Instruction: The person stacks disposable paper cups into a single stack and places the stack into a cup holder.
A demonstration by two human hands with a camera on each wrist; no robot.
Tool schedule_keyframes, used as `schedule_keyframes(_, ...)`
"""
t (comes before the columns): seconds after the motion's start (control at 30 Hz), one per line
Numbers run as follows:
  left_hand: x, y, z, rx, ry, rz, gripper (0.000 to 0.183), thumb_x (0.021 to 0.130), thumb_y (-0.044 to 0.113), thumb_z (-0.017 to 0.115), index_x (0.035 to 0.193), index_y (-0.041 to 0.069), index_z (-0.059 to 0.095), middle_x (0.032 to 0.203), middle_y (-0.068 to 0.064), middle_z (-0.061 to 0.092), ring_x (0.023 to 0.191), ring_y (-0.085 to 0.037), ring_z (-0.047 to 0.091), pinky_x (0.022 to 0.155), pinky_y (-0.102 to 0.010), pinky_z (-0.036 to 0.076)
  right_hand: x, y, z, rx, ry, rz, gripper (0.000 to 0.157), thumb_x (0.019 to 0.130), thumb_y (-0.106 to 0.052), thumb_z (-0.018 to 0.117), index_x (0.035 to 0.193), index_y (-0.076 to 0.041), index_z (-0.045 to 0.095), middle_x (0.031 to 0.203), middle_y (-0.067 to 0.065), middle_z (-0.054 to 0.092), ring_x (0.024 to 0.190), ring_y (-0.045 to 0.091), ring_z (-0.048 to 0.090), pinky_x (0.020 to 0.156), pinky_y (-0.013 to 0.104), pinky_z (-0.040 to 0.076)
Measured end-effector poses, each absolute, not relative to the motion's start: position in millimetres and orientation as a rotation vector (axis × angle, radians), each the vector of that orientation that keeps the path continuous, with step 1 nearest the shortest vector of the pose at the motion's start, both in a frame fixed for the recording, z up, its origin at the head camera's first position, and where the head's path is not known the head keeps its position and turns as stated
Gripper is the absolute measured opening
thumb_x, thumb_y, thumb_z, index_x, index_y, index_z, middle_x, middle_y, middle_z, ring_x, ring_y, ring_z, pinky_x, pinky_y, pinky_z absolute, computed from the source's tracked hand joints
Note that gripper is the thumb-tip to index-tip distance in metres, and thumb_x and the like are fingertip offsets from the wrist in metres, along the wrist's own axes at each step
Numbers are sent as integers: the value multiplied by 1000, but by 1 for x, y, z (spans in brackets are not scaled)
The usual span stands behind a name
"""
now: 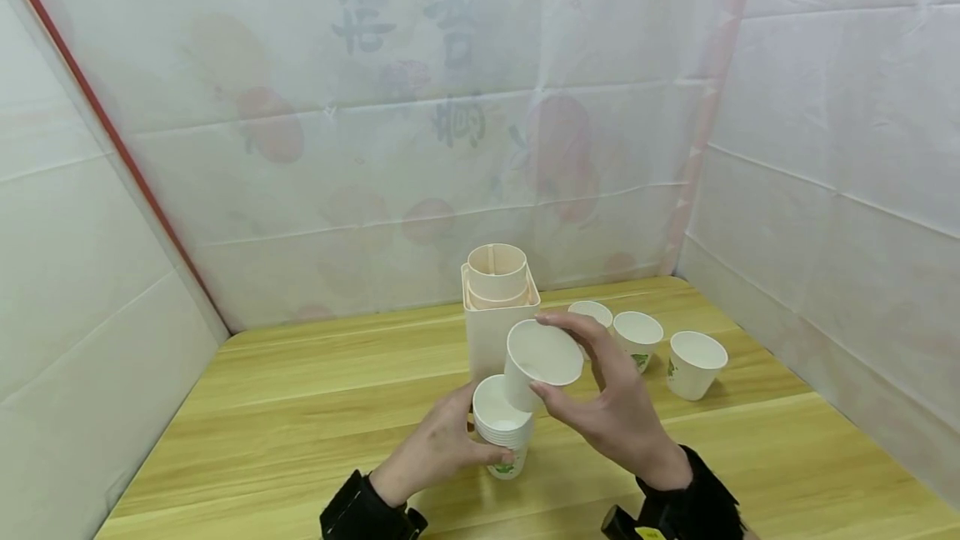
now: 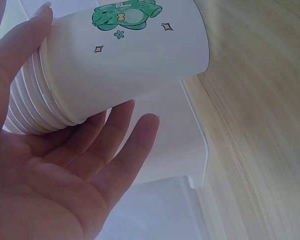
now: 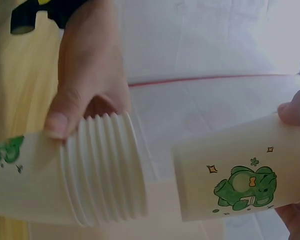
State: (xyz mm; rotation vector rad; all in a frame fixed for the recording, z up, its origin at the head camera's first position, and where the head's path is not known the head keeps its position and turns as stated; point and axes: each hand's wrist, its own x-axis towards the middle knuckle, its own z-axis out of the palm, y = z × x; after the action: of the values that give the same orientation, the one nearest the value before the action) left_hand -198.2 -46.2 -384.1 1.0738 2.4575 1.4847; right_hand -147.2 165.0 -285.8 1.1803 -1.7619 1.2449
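In the head view my left hand [image 1: 438, 447] grips a stack of white paper cups [image 1: 502, 435] near the table's front, thumb on one side and fingers on the other. The left wrist view shows the stack [image 2: 125, 60] tipped in that frame, its outer cup printed with a green bear. My right hand [image 1: 618, 407] holds a single paper cup [image 1: 543, 354] by its rim between thumb and fingers, just above the stack's mouth. Seen from the right wrist, a gap separates the base of this cup [image 3: 235, 185] from the stack's rims [image 3: 107, 170].
Behind the stack stands a cream, box-shaped holder [image 1: 489, 340] with a round tube [image 1: 497, 273] rising from its top. Three separate paper cups stand upright to the right: one partly behind my right hand [image 1: 592, 309], a middle cup [image 1: 637, 332], an outer cup [image 1: 696, 365]. Pale sheets [image 1: 375, 148] wall the table.
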Motion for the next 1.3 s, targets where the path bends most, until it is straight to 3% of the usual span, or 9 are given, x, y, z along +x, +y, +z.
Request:
schedule_keyframes(0.63, -199, -45, -385, 1092, 2459, 1485, 70, 67, 33, 81, 125, 33, 41, 113, 8, 56, 99, -11, 53, 79, -31, 49, -152, 150, -304, 1212, -1763, 1336, 62, 68, 14, 67, 123, 12, 38, 120, 30, 45, 106, 36, 47, 88, 26, 43)
schedule_keyframes(0.97, -185, -44, -364, 1099, 2452, 1524, 71, 66, 16, 82, 125, 28, 42, 110, 6, 57, 98, -12, 54, 78, -31, 49, -156, 141, -313, 1239, -1671, 1378, 58, 69, 16, 65, 119, 17, 37, 122, 34, 42, 112, 42, 42, 95, 30, 40)
schedule_keyframes(1.3, -198, -46, -385, 1092, 2503, 1480, 71, 68, 33, 80, 126, 35, 40, 117, 9, 54, 102, -11, 51, 78, -31, 49, -158, 139, -317, 1193, -1846, 1268, 58, 69, 7, 70, 119, 7, 43, 121, 21, 49, 101, 32, 51, 81, 33, 47)
